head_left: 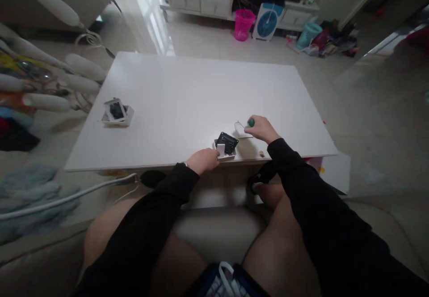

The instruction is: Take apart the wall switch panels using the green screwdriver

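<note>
My left hand (203, 160) is closed at the left side of a small white box (229, 157) near the table's front edge. A small white piece (220, 148) stands up by its fingertips. A black plate (228, 142) with holes rests tilted in the box. To the right, my right hand (263, 129) is closed on a screwdriver with a green handle (251, 122); its thin shaft seems to point left. Beneath that hand lies a thin white frame (241, 130), partly hidden by the fingers. A small brownish bit (262, 154) lies near the front edge.
At the table's left is another white box (130, 117) with a white frame and black part in it. The white table (187, 86) spans the middle. Beyond it on the floor stand a pink basket (243, 24) and a blue fan (267, 22).
</note>
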`<act>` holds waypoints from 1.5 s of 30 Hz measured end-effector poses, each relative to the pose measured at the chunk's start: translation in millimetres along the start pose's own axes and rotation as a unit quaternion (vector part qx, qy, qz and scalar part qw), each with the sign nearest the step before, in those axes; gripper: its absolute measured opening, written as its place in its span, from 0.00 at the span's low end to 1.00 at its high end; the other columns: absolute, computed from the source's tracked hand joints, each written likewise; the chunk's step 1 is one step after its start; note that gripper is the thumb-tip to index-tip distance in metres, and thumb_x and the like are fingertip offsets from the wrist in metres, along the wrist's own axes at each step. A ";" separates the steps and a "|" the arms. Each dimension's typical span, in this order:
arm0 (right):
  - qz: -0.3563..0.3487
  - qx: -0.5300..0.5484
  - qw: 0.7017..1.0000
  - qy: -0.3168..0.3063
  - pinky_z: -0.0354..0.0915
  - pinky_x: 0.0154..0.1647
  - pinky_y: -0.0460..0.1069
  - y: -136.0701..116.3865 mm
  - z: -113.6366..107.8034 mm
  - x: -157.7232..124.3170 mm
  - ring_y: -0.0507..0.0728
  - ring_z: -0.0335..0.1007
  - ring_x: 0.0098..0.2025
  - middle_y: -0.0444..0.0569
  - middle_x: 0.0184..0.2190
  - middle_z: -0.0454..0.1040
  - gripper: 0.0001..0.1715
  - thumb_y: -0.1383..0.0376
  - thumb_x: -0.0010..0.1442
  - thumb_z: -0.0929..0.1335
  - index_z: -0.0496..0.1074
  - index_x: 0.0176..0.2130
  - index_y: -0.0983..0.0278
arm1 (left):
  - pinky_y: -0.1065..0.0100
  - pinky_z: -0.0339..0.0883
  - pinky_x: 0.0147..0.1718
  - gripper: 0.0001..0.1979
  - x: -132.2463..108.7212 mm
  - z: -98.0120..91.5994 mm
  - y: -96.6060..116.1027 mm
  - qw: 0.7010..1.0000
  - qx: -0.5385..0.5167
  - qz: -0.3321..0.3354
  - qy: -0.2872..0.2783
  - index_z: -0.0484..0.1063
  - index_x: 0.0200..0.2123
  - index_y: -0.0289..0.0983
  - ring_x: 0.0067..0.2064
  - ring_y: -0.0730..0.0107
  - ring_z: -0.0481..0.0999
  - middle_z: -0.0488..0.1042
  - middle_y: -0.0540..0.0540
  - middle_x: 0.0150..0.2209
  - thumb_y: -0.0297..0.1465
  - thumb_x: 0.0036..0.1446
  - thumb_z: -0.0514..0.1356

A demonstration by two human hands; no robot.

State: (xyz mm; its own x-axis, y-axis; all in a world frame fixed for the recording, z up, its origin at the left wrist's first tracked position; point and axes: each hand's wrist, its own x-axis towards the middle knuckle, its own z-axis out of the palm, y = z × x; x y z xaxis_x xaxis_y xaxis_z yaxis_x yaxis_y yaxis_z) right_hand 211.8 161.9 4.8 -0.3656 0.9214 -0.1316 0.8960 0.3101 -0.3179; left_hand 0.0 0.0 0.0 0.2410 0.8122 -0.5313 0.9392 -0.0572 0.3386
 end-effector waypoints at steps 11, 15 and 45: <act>-0.223 0.247 0.942 -0.031 0.61 0.37 0.50 -36.4 -4.3 -20.2 0.54 0.67 0.33 0.45 0.28 0.75 0.04 0.65 0.55 0.71 0.75 0.32 0.64 | 0.60 0.72 0.54 0.20 -4.1 -4.8 3.8 1.000 0.010 -0.011 -0.003 0.78 0.57 0.34 0.56 0.51 0.81 0.81 0.32 0.55 0.31 0.65 0.57; -0.237 0.214 0.938 -0.135 0.60 0.38 0.49 -36.0 -9.5 -23.2 0.54 0.67 0.33 0.44 0.27 0.74 0.05 0.66 0.54 0.72 0.76 0.34 0.64 | 0.60 0.73 0.52 0.19 -4.4 -5.1 3.7 1.000 0.013 -0.008 -0.005 0.79 0.55 0.35 0.55 0.51 0.82 0.82 0.33 0.52 0.32 0.66 0.56; 0.091 -0.066 0.993 -0.026 0.67 0.46 0.53 33.4 8.4 10.8 0.64 0.77 0.45 0.65 0.45 0.82 0.16 0.61 0.61 0.70 0.80 0.44 0.69 | 0.59 0.72 0.52 0.19 -0.9 1.7 -1.5 1.000 -0.003 0.004 0.006 0.78 0.57 0.37 0.54 0.51 0.82 0.81 0.33 0.54 0.31 0.65 0.58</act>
State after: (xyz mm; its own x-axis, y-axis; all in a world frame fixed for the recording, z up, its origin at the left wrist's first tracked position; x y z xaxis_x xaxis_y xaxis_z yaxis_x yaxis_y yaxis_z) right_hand 235.7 180.2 -15.0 -0.2047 0.9527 -0.2248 0.9724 0.1715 -0.1584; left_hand -1.2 -1.6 -1.4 0.2457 0.8188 -0.5188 0.9357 -0.0605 0.3476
